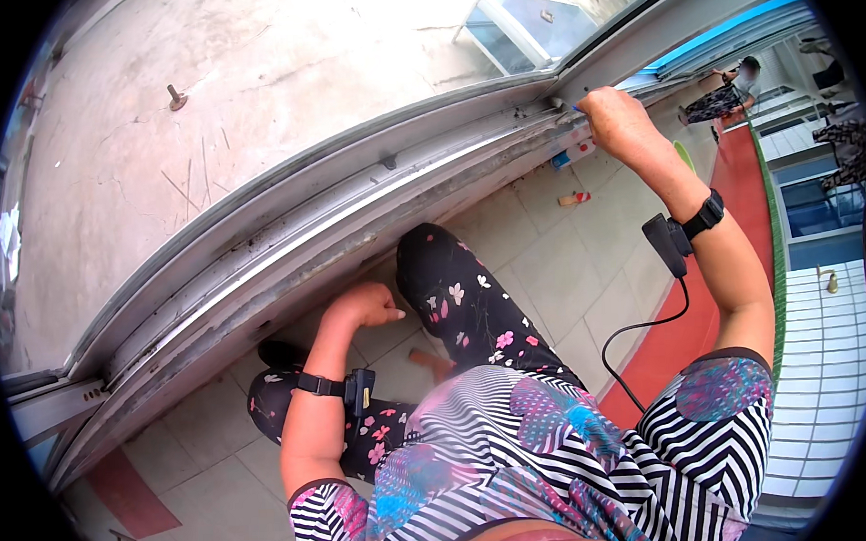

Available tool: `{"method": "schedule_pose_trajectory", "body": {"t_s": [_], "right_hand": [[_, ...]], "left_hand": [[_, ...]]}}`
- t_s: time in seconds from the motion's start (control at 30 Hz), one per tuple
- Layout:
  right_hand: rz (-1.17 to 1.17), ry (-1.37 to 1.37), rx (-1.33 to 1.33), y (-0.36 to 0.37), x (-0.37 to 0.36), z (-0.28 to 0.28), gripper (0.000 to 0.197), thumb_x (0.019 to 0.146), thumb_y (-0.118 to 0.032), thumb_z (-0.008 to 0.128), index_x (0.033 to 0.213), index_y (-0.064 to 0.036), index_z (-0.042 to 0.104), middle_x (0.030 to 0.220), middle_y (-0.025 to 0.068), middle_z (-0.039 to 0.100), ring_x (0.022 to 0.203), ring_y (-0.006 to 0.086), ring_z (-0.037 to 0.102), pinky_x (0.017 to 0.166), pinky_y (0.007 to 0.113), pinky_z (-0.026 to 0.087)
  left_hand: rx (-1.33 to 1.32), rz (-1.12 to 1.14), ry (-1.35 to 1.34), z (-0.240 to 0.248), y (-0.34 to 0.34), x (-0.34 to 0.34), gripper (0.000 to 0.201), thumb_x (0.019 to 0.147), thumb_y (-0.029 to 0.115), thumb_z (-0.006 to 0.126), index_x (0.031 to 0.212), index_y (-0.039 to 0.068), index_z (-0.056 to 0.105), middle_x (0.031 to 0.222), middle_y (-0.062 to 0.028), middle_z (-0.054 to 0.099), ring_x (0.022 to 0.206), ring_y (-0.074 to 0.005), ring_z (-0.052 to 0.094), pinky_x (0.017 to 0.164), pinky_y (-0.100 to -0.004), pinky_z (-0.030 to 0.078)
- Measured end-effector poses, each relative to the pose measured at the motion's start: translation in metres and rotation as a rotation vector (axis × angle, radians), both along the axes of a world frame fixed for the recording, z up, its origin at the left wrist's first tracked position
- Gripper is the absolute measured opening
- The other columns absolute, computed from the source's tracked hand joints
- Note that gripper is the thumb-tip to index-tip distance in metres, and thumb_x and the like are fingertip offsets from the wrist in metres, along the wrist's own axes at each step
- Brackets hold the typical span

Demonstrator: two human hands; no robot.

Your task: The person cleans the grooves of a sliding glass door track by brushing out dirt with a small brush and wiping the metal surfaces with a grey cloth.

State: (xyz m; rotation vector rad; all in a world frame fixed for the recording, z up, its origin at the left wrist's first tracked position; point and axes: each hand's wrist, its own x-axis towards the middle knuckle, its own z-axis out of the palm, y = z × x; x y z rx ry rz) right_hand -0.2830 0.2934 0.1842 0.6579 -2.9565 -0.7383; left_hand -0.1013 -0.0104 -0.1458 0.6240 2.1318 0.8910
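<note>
At the corner of a grey metal window frame, my right hand [621,123] is closed in a pinch. A small dark blue bit and a greyish tip show at its fingers, over the dusty sill track [448,141]; I cannot make out what the thing is. My left hand [363,306] hangs beside my bent knee, below the sill, with its fingers curled in. Nothing shows in that hand. Black devices are strapped on both wrists, and a cable [635,324] runs from the right one.
Outside the window, a bolt [176,98] sticks up from pale concrete. A blue-and-red container [573,155] and a small red-and-tan item [574,199] lie on the tiled floor. Another person [732,90] is farther along at the right, near a white tiled wall [823,381].
</note>
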Motion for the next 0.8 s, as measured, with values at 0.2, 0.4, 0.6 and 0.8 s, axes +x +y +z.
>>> {"method": "schedule_pose_trajectory", "body": {"t_s": [0.2, 0.4, 0.6, 0.8], "right_hand": [[-0.143, -0.261, -0.336, 0.016, -0.016, 0.016, 0.027, 0.085, -0.003, 0.060, 0.108, 0.0021, 0.073, 0.084, 0.0207, 0.071, 0.080, 0.0269, 0.070, 0.075, 0.040, 0.055], [-0.207, -0.333, -0.538, 0.020, -0.002, 0.040, 0.030, 0.089, -0.005, 0.062, 0.116, 0.0026, 0.071, 0.091, 0.0160, 0.075, 0.084, 0.0227, 0.070, 0.081, 0.037, 0.054], [-0.028, -0.085, -0.135, 0.011, -0.008, 0.032, 0.034, 0.079, 0.005, 0.058, 0.107, -0.0037, 0.075, 0.098, 0.0268, 0.069, 0.095, 0.0421, 0.068, 0.083, 0.045, 0.056], [-0.106, -0.144, 0.080, -0.017, -0.009, 0.013, 0.031, 0.077, 0.008, 0.056, 0.101, 0.0001, 0.074, 0.094, 0.0279, 0.069, 0.095, 0.0424, 0.068, 0.083, 0.047, 0.056]], "left_hand": [[-0.001, 0.024, -0.104, 0.002, 0.005, -0.004, 0.038, 0.088, 0.041, 0.071, 0.085, 0.004, 0.075, 0.071, -0.0154, 0.068, 0.065, -0.0297, 0.065, 0.066, -0.0421, 0.052], [0.008, 0.010, 0.012, 0.003, 0.002, -0.003, 0.038, 0.088, 0.042, 0.071, 0.087, 0.004, 0.076, 0.071, -0.0137, 0.069, 0.069, -0.0292, 0.068, 0.067, -0.0417, 0.052], [0.051, 0.027, 0.027, -0.006, 0.001, 0.002, 0.040, 0.089, 0.043, 0.070, 0.085, 0.003, 0.074, 0.069, -0.0154, 0.066, 0.065, -0.0286, 0.064, 0.066, -0.0426, 0.050], [0.017, 0.007, -0.006, 0.000, 0.002, -0.002, 0.040, 0.089, 0.042, 0.070, 0.081, 0.002, 0.072, 0.066, -0.0154, 0.065, 0.062, -0.0273, 0.062, 0.064, -0.0421, 0.050]]}}
